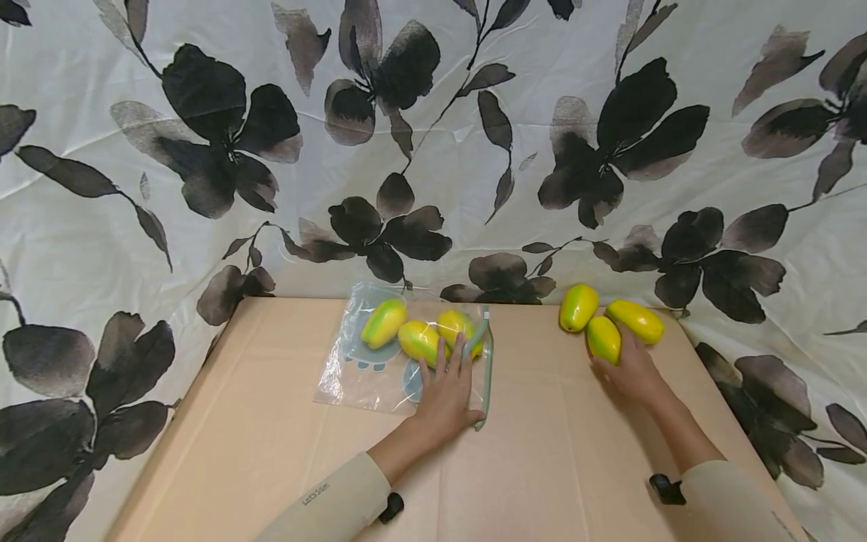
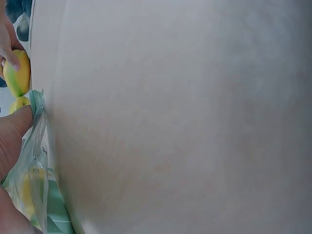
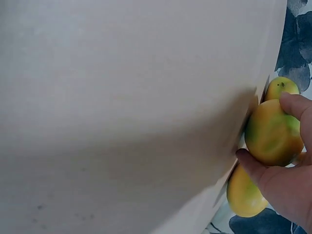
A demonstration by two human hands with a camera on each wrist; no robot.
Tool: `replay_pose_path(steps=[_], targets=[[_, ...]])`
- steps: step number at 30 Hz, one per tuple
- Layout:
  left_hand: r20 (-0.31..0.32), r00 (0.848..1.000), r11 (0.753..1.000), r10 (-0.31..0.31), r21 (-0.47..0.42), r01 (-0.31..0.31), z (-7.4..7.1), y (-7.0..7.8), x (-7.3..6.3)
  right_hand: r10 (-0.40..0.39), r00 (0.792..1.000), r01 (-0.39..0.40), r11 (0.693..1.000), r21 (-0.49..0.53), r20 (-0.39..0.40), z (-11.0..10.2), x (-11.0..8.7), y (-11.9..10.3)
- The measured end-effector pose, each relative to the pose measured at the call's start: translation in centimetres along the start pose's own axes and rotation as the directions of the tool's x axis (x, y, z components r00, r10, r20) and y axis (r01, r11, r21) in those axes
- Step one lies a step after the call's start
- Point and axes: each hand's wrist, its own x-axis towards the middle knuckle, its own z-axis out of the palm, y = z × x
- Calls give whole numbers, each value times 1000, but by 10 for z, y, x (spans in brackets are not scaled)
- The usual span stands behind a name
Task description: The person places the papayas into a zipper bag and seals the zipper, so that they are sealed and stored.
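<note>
A clear zip bag point(image 1: 339, 380) with pale blue print and a green edge lies flat at the table's back middle. Three yellow-green mangoes, one of them a mango point(image 1: 384, 324) at the left, show inside its outline. My left hand point(image 1: 443, 399) rests on the bag's right part, fingers extended and spread, with the thumb at the green edge point(image 2: 36, 105). At the back right, my right hand point(image 1: 633, 369) grips a mango point(image 1: 603, 339) between thumb and fingers. Two more mangoes, an upright one point(image 1: 579, 307) and a slanted one point(image 1: 637, 321), sit beside it.
The tan tabletop point(image 1: 528, 467) ends just behind the bag and mangoes. A white cloth point(image 1: 488, 188) with dark flowers hangs behind it and spreads along both sides.
</note>
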Motion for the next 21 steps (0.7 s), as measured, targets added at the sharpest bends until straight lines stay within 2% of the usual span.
replay_pose_path(steps=[7,14,16,21], targets=[[11,1000,1000,-5,-8,5,-1,0,0,18,1000,-18,1000,-1,0,-6,-7,4],[17,1000,1000,-5,-10,5,0,0,0,-13,999,13,1000,-5,-35,-15,-16,1],[20,1000,1000,-6,-15,6,0,0,0,-37,998,36,999,-18,-50,-17,-19,-1],[17,1000,1000,-6,-23,6,1,0,0,-157,982,156,988,-21,-103,-19,-22,-10]])
